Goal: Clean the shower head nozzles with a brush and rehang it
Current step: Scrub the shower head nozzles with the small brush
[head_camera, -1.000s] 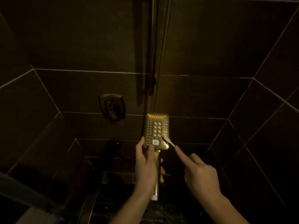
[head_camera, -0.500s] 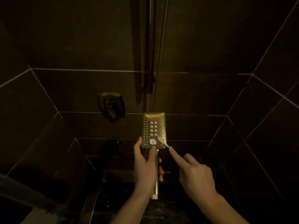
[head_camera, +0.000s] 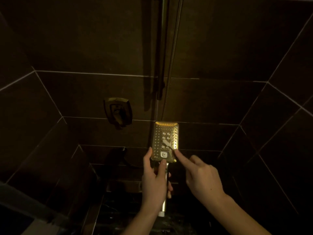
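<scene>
A gold rectangular shower head with rows of nozzles faces me at the centre of the view. My left hand is wrapped around its handle, thumb just under the white button on the face. My right hand holds a small white brush, index finger stretched along it. The brush tip lies on the middle nozzles of the face. Most of the brush handle is hidden inside my right hand.
A vertical slide rail and the metal hose run up the dark tiled wall behind. A gold mixer valve sits on the wall to the left. A tub ledge lies below. The room is very dim.
The brush tip has travelled from the lower right corner of the face, beside the button, up to the middle nozzles. My right hand followed it up and left.
</scene>
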`<state>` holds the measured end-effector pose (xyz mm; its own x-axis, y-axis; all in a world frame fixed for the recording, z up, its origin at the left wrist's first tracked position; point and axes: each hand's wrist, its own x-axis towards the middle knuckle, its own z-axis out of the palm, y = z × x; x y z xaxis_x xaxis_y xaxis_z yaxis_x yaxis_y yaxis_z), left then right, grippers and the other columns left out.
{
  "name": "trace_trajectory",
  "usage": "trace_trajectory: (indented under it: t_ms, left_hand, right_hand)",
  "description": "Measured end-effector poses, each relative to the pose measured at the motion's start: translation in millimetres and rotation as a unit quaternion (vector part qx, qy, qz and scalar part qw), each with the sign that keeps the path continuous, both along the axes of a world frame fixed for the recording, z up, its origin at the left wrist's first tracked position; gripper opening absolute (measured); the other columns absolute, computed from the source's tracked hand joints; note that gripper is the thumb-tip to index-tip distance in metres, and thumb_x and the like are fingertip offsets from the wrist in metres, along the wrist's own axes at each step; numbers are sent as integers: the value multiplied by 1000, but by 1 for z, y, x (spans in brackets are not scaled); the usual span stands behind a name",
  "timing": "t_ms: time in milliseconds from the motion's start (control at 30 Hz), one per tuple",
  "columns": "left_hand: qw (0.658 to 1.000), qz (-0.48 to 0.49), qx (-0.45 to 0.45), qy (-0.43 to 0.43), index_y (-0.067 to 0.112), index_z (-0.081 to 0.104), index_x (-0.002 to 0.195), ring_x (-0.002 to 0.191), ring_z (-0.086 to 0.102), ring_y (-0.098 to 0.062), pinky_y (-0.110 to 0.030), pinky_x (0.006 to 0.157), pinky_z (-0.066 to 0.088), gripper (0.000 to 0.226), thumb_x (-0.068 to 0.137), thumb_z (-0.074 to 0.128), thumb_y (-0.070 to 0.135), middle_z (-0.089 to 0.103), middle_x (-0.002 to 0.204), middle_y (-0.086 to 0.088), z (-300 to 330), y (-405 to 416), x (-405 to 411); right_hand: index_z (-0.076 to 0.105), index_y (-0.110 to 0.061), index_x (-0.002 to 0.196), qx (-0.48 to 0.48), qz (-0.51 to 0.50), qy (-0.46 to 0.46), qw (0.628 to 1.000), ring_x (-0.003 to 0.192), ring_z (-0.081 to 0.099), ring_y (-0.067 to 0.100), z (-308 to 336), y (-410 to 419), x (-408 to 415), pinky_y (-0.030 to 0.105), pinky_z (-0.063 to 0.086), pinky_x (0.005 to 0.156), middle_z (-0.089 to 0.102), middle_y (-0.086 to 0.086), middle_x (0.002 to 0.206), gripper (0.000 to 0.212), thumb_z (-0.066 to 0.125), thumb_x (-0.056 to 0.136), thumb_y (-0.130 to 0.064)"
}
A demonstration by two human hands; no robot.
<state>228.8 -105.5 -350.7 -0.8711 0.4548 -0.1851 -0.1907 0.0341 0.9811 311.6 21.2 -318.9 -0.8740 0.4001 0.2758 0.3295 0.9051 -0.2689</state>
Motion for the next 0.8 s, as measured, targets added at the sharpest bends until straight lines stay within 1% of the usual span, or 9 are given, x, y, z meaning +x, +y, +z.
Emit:
trace_trajectory:
  t_ms: [133, 300, 333, 433, 467, 533, 600, 700, 800]
  left_hand:
    - [1000, -3, -6, 15, 53, 28, 151, 58, 65, -23, -33, 49, 54, 61, 102, 57, 29, 71, 99, -11, -2, 2, 0]
    - [999, 8, -17, 30, 53, 24, 151, 54, 64, -17, -26, 48, 52, 61, 104, 54, 28, 70, 113, -6, -3, 3, 1]
    - [999, 9, -19, 35, 54, 23, 151, 56, 64, -17, -25, 48, 52, 61, 104, 52, 28, 70, 113, -4, -3, 4, 2]
    - [999, 17, -25, 42, 60, 21, 149, 67, 67, -17, -24, 51, 53, 60, 106, 48, 29, 68, 113, 2, 0, 7, 6]
    - [999, 17, -26, 44, 61, 20, 148, 71, 67, -17, -24, 53, 53, 59, 106, 47, 29, 67, 113, 3, 1, 9, 8]
    - [999, 14, -28, 41, 61, 19, 148, 66, 67, -16, -24, 52, 53, 59, 106, 46, 29, 68, 114, 3, 1, 11, 10]
    - [999, 15, -26, 37, 62, 18, 147, 63, 67, -17, -24, 50, 52, 60, 106, 47, 29, 68, 118, 4, 0, 12, 10]
    - [999, 13, -27, 38, 64, 19, 146, 71, 69, -20, -23, 52, 52, 62, 105, 50, 29, 67, 124, 6, 1, 15, 10]
    - [999, 3, -24, 23, 63, 19, 147, 57, 64, -17, -25, 49, 51, 63, 105, 50, 27, 68, 119, 9, 0, 18, 11]
  right_hand:
    - [21, -42, 147, 1, -63, 25, 998, 51, 46, 4, 9, 20, -8, 18, 40, 43, 50, -10, 81, 79, 62, 87, -11]
    - [26, -43, 147, -18, 36, 15, 999, 56, 54, 9, 4, -2, -9, 27, 52, 46, 59, -6, 89, 72, 56, 87, -17]
    - [27, -43, 147, -22, 24, 30, 999, 57, 53, 7, 6, 1, -10, 25, 51, 47, 57, -8, 87, 73, 57, 87, -15]
    - [27, -45, 145, -61, -96, 75, 991, 56, 48, 3, 15, 17, -16, 17, 44, 47, 50, -13, 79, 78, 63, 87, -6]
    - [26, -46, 144, -73, -103, 81, 989, 56, 48, 2, 16, 16, -18, 17, 43, 47, 50, -13, 78, 78, 63, 87, -6]
    - [24, -46, 145, -91, -44, 67, 993, 60, 50, 2, 14, 0, -19, 18, 48, 51, 54, -12, 85, 79, 63, 88, -7]
    - [23, -46, 146, -52, -7, 65, 996, 64, 51, 3, 11, -2, -18, 19, 50, 55, 55, -11, 90, 79, 62, 88, -9]
    - [17, -47, 145, -70, -85, 93, 990, 65, 51, 1, 20, 23, -19, 18, 48, 56, 51, -12, 87, 77, 58, 92, -10]
    - [13, -49, 147, -54, 5, 43, 998, 70, 55, 6, 21, 11, -18, 21, 53, 60, 55, -9, 97, 77, 57, 93, -15]
